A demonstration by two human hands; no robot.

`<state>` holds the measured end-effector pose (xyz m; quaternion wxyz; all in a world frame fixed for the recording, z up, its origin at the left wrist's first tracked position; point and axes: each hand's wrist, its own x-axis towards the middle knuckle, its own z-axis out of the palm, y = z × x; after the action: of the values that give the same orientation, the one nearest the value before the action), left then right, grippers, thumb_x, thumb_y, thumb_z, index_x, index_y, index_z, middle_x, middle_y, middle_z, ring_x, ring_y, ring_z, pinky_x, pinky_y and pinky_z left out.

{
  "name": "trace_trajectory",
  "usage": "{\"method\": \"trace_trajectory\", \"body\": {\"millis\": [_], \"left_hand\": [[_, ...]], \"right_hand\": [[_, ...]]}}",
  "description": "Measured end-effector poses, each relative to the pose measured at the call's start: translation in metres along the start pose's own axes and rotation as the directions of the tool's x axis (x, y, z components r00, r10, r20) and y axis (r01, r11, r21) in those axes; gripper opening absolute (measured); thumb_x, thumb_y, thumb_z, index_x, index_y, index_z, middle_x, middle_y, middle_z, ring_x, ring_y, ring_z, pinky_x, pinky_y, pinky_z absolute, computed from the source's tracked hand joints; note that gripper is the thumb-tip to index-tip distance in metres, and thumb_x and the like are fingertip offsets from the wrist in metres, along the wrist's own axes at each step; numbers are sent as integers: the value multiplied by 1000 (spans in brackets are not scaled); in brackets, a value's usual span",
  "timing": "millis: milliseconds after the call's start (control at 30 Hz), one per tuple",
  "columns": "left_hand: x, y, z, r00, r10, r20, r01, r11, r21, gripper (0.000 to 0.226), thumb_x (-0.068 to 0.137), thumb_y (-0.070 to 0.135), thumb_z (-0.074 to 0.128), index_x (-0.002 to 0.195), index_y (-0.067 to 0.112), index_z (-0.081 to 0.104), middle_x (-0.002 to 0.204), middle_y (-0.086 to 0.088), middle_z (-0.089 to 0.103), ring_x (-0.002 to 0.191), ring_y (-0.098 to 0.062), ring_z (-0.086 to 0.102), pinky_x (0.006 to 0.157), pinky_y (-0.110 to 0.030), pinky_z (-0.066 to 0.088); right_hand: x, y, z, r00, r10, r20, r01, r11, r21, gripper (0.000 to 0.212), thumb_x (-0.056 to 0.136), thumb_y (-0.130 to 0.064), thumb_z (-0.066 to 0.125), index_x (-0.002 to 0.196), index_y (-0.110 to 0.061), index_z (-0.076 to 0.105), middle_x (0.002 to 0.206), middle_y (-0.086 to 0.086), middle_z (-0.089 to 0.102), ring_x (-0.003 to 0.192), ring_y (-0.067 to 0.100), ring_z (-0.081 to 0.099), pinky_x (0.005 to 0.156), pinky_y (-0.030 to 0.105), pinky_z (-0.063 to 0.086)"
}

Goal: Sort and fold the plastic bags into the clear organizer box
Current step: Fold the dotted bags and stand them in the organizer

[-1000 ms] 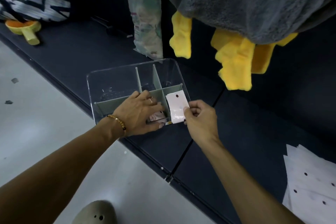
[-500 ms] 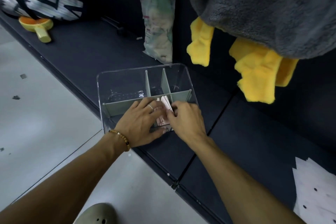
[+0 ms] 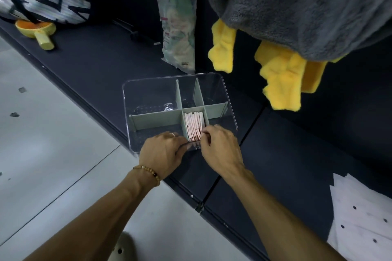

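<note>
Sliding the last folded bag into line was the change here: a second earlier the right hand (image 3: pixel 220 146) had pinched one white bag above the clear organizer box (image 3: pixel 148 91), and now that bag stood upright with the row of folded bags (image 3: pixel 193 126) in the box's near middle compartment. The right fingers (image 3: pixel 206 133) were curled against the near end of the row, seemingly pinching or pressing its last edge; the left hand (image 3: pixel 161 151) gripped the box's near wall, fingers clenched over the rim. By my judgement this bag was filed and another was due. Counted: one box near the table's (image 3: pixel 95 65) front edge, five compartments visible, roughly eight bags on edge, and one stack of unfolded white bags (image 3: pixel 364 218) at the table's right end.
</note>
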<state>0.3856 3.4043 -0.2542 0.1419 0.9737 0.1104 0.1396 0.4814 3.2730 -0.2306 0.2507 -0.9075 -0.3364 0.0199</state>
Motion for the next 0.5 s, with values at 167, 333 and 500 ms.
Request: {"method": "trace_trajectory", "body": {"millis": [167,333,500], "left_hand": [[14,38,7,998,-37,50,42,993,-108,22,91,38,53,104,28,67,95,6,66,86,-17,62,72,-34,53],[6,94,1,971,-230,-68,174,871,-459,20,91,27,58,107,17,66,101,-1,64,90,-16,60,79,-23,46],[-24,183,4,917,-370,149,322,465,-825,25,96,25,51,119,18,59,115,2,59,97,1,56,80,-6,40]], "right_hand": [[-10,26,-29,957,261,-130,-219,938,269,21,95,-23,52,109,-16,66,103,-3,66,88,9,60,80,26,50],[-48,61,-73,855,493,-161,-355,783,511,21,96,-27,52,112,-20,64,99,-8,68,90,8,65,82,27,53],[-125,105,-117,721,657,-220,-434,676,595,19,97,-26,49,110,-21,63,99,-7,66,93,13,66,85,28,52]]}}
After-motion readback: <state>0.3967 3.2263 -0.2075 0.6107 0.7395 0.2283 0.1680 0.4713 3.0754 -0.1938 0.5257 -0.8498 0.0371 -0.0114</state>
